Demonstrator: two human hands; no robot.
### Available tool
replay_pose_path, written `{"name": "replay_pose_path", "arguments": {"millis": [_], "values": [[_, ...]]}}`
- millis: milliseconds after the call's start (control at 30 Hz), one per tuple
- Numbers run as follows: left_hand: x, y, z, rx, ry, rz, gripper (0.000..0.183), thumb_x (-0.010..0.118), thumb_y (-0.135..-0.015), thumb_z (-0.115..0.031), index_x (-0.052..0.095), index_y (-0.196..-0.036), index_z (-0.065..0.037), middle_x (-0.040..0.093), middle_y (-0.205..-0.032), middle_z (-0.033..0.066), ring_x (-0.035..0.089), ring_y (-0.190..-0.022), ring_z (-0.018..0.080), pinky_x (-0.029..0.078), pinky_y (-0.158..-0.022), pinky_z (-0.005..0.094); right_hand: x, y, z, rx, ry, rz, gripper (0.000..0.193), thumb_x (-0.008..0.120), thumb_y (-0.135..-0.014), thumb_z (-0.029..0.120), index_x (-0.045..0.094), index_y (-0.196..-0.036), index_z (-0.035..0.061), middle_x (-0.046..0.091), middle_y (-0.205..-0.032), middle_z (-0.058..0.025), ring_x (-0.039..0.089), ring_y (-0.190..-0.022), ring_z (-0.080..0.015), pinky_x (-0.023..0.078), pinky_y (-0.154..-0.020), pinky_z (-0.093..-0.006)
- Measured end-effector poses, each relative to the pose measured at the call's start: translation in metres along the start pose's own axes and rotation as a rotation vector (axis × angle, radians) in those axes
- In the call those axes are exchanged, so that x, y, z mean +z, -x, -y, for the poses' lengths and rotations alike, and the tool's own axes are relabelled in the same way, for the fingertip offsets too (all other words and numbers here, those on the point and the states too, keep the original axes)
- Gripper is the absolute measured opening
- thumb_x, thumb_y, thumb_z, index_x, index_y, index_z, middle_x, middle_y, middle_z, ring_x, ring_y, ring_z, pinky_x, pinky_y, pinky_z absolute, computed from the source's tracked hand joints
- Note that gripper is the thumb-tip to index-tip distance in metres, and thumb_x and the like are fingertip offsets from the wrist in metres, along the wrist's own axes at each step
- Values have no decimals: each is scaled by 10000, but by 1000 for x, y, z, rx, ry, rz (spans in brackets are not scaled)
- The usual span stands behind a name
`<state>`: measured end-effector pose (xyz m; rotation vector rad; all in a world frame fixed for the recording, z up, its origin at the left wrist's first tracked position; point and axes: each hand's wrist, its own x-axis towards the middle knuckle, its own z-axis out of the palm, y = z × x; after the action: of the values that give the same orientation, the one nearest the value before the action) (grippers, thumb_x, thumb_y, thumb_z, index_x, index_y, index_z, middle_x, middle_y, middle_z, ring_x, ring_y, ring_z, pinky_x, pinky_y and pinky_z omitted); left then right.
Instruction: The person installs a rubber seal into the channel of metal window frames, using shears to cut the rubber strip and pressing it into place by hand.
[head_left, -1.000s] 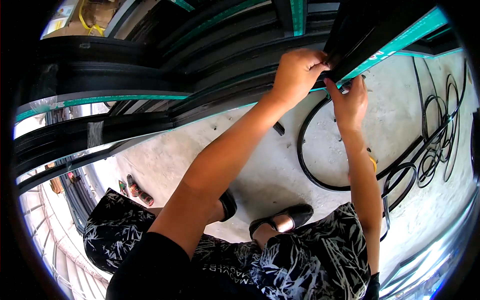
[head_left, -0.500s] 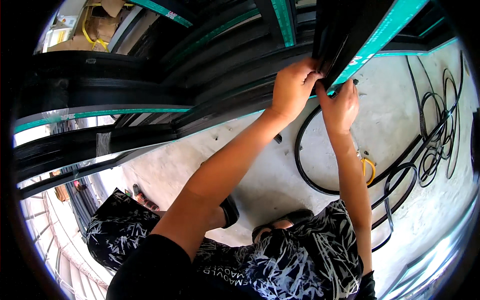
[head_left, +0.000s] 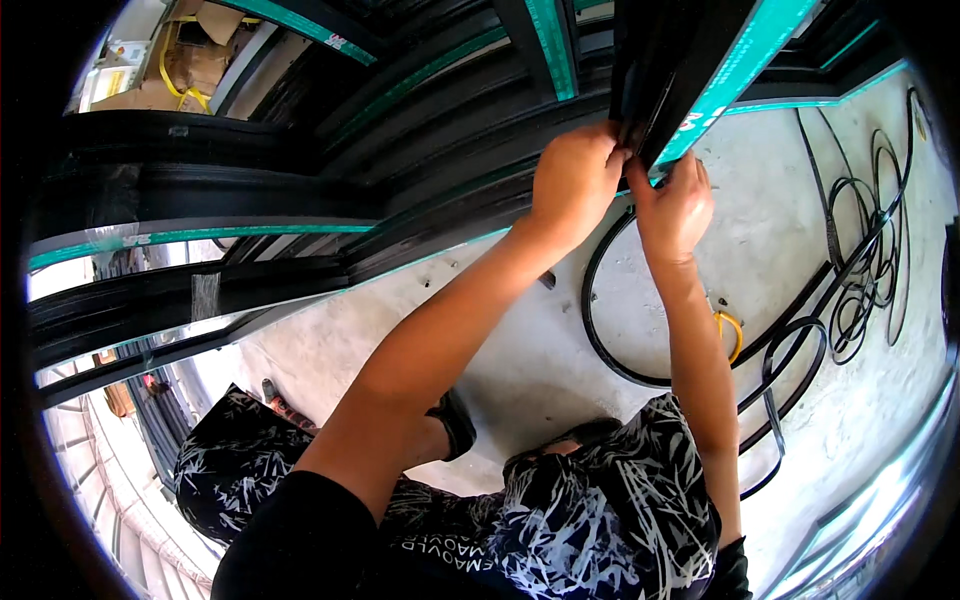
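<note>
A long black metal frame profile with a teal film strip (head_left: pixel 690 70) ran up and away from both hands. The left hand (head_left: pixel 572 180) curled closed around its lower end; the right hand (head_left: pixel 672 208) pinched it just beside. Below them, loose black rubber gasket loops (head_left: pixel 860 290) lay on the grey concrete floor (head_left: pixel 560 340).

My shorts (head_left: pixel 600 520) are black with white leaf prints. The frame bar (head_left: pixel 690 60) far ahead is black with teal tape. The floor (head_left: pixel 560 340) is grey.

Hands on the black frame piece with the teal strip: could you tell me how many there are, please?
2: the left hand grips the black frame piece from the left, and the right hand touches it just below. No other hands show.
</note>
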<state>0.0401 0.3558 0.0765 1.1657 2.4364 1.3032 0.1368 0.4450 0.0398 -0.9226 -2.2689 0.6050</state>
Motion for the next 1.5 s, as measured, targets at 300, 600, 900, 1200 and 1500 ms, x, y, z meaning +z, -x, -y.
{"name": "replay_pose_path", "arguments": {"millis": [300,600,900,1200,1500], "values": [[-8,-9,-15,32,-59,-153,71,662,-816,-93,637,-801,-29,624,-741,168,618,-700,378,479,-619,468,-6,-5,8,-51,-66,-66,364,803,-719,256,558,-844,17,611,-776,-158,586,-746,-377,482,-646,-478],[-11,-14,-13,23,-50,-130,115,651,-811,-48,724,-899,-44,686,-769,169,663,-643,327,517,-588,384,-12,-12,28,-45,-19,-149,349,803,-727,256,563,-830,25,605,-765,-138,593,-756,-373,487,-652,-468],[-40,-15,-43,-5,20,-117,76,673,-813,-102,636,-805,-37,641,-741,160,621,-697,378,472,-612,464,-19,-18,23,-5,-30,-52,345,803,-737,265,576,-851,32,619,-778,-135,603,-771,-368,492,-655,-469],[-31,-22,-41,16,-22,-191,69,701,-816,-64,684,-837,0,680,-773,158,664,-660,303,503,-610,361,-25,-22,30,-42,-48,-87,329,796,-727,250,574,-831,29,611,-750,-155,601,-740,-374,488,-624,-470],[-36,-24,-40,-5,-31,-90,109,712,-830,-72,692,-898,11,703,-802,155,686,-685,250,522,-638,336,-32,-30,40,-52,-54,-123,353,794,-727,265,539,-787,29,607,-751,-159,586,-721,-381,484,-629,-477]]}}
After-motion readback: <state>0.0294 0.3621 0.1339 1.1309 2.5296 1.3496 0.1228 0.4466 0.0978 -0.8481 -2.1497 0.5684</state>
